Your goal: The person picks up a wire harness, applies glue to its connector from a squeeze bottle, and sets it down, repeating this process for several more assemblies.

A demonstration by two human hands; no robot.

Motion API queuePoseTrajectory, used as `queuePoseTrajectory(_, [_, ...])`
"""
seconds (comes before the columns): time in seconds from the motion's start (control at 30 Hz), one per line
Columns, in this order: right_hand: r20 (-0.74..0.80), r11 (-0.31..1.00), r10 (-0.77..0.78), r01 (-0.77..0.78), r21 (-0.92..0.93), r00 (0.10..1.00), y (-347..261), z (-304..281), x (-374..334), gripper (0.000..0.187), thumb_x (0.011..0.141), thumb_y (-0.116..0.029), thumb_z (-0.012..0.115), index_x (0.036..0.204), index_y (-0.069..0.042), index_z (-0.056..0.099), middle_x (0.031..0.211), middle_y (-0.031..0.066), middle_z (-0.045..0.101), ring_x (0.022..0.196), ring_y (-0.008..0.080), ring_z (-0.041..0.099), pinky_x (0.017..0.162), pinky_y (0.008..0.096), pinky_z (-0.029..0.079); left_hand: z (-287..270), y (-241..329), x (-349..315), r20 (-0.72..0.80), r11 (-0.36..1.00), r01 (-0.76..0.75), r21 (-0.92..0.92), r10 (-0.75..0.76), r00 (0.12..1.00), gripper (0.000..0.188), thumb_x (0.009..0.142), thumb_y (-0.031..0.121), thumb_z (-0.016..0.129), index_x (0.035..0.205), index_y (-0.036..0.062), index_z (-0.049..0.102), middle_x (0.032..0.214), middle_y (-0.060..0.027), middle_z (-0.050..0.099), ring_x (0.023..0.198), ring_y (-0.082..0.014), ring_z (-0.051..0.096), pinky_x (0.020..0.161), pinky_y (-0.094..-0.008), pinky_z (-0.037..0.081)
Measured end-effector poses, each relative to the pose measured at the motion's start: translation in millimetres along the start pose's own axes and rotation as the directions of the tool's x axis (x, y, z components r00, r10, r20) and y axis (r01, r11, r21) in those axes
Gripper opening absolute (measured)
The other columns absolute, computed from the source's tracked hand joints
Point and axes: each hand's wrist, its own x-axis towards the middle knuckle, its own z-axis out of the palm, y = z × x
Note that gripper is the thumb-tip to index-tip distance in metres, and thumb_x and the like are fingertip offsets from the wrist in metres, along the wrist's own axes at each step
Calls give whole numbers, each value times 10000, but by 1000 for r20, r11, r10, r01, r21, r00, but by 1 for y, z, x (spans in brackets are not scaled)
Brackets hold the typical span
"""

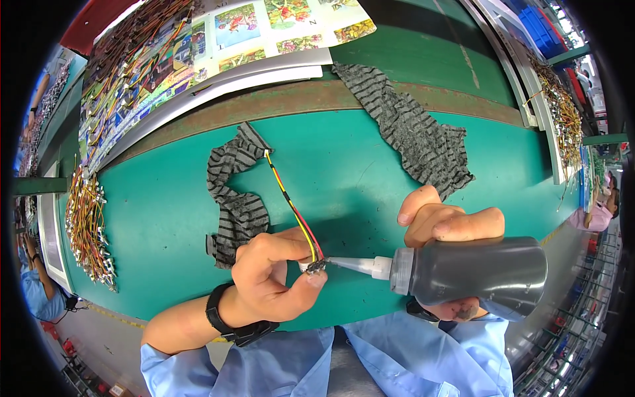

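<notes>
My left hand point(274, 274) pinches a small dark component point(315, 266) between thumb and fingers. From it a wire harness point(291, 202) of red, yellow and black strands rises to a white plug that lies by a striped cloth. My right hand point(450, 225) grips a squeeze bottle point(479, 271) of dark liquid, tilted nearly level. Its clear tapered nozzle point(357, 264) points left, and the tip is at the component; whether it touches I cannot tell. Dark smudges mark the right thumb.
Two grey striped cloths, one on the left point(235, 192) and one on the right point(420, 129), lie on the green table point(152, 218). Bundled wire harnesses point(89, 228) hang at the left edge. More harnesses cover a picture-printed board point(264, 40) at the back. A white-edged tray point(552, 119) stands right.
</notes>
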Motion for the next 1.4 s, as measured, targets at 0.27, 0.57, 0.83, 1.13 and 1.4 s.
queuePoseTrajectory(0.27, [12, 961, -6, 9, -276, 1000, 0, -6, -1, 632, 843, -597, 590, 1033, -14, 438, 682, 33, 471, 559, 158, 443, 722, 411, 388, -3, 2, 1, 111, 998, 20, 55, -26, 993, 185, 895, 46, 520, 1041, -4, 419, 698, -129, 590, 564, -143, 497, 539, -314, 395])
queuePoseTrajectory(0.57, [-346, 939, 91, -197, -283, 934, 14, 9, 0, 634, 826, -611, 607, 1004, -8, 525, 899, 75, 535, 736, 171, 536, 727, 380, 450, -23, 53, 16, 29, 970, 203, 134, -209, 978, 166, 927, 56, 493, 1066, 3, 420, 819, -160, 638, 708, -165, 561, 655, -305, 439])
queuePoseTrajectory(0.83, [36, 894, 240, -207, -397, 970, 9, 55, 8, 554, 744, -339, 818, 1126, -15, 579, 1005, 91, 622, 867, 165, 624, 739, 302, 486, -78, 74, -36, -166, 811, 321, 489, -275, 947, 155, 953, 50, 457, 1085, -22, 421, 1063, -232, 652, 942, -268, 646, 821, -352, 475])
queuePoseTrajectory(1.13, [382, 847, 254, -13, -532, 888, 24, 70, 4, 523, 672, -152, 866, 1089, -22, 579, 880, 84, 665, 797, 137, 631, 687, 286, 492, -78, 76, -41, 28, 561, 162, 812, -314, 949, 145, 914, 12, 444, 1053, -28, 454, 1134, -209, 652, 1044, -351, 603, 914, -396, 426])
queuePoseTrajectory(1.4, [126, 814, 480, -387, -434, 868, 1, 55, 18, 367, 724, -142, 827, 970, -39, 576, 799, 50, 647, 641, 122, 613, 557, 270, 489, -82, 77, -42, 8, 552, 168, 817, -302, 953, 152, 909, 18, 461, 1057, -18, 465, 1117, -162, 676, 1027, -321, 613, 897, -391, 397])
